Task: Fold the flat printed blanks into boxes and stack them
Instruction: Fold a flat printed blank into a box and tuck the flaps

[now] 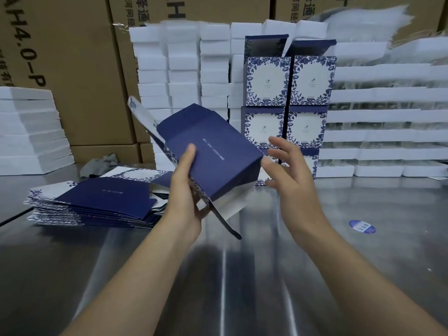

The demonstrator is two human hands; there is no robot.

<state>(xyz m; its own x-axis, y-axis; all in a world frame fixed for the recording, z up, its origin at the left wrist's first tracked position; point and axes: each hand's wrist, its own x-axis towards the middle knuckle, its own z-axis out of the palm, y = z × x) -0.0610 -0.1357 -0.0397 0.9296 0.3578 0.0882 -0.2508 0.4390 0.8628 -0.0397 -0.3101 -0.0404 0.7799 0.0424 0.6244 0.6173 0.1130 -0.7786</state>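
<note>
So the box (208, 151) is half folded and held up off the table (242, 275), tilted, navy panel facing up, roughly in the middle and in front of the finished boxes (288, 100). The left hand (186, 190) grips its near left edge, thumb pressed flat on the navy panel and the other fingers curled underneath, mostly hidden. The upper flap (138, 112) sticks up at the far left end and the lower flap (225, 221) hangs down toward the table by the left wrist. The right hand (288, 170) is just off the box's right end, fingers spread and relaxed, holding nothing; the thumb tip is right at the box's corner, but I can't tell if it's actually touching. The blanks (97, 202) lie in a fanned pile on the table to the left, near the left forearm. The finished boxes are stacked two wide at the back, top ones with lids open. Behind that are white foam blocks (181, 69) and brown cartons (72, 69), plus a blue sticker (362, 226) on the table off to the right.
</note>
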